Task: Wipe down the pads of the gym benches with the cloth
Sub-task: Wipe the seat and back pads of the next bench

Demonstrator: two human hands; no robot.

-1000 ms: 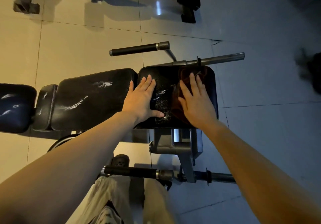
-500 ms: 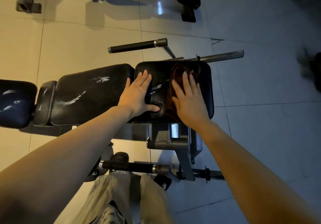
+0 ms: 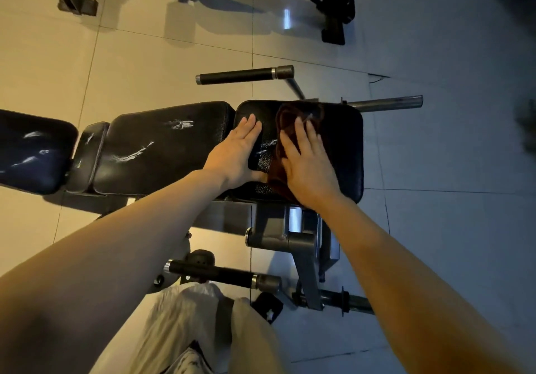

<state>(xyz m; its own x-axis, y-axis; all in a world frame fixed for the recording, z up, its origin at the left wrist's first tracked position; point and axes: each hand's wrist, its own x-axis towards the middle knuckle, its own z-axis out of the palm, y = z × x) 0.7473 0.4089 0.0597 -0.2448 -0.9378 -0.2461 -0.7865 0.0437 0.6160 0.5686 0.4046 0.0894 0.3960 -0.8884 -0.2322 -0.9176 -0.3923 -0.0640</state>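
A black gym bench [image 3: 162,153] stands on a pale tiled floor [image 3: 145,63]. On its end pad [image 3: 345,147] lie a dark cloth [image 3: 290,118] and 2 flat hands, left hand [image 3: 235,153] and right hand [image 3: 307,167].

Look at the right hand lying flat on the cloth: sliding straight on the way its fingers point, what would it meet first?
The right hand would cross the dark cloth to the seat pad's far edge; beyond, probably the metal bar, though depth is unclear.

Single view, head-worn wide-angle camera. Looks steeply down and forward from standing height onto the bench pad [image 3: 342,147], close below. Both forearms enter from the bottom edge. Tiled floor [image 3: 150,63] fills the upper frame; edges distorted.
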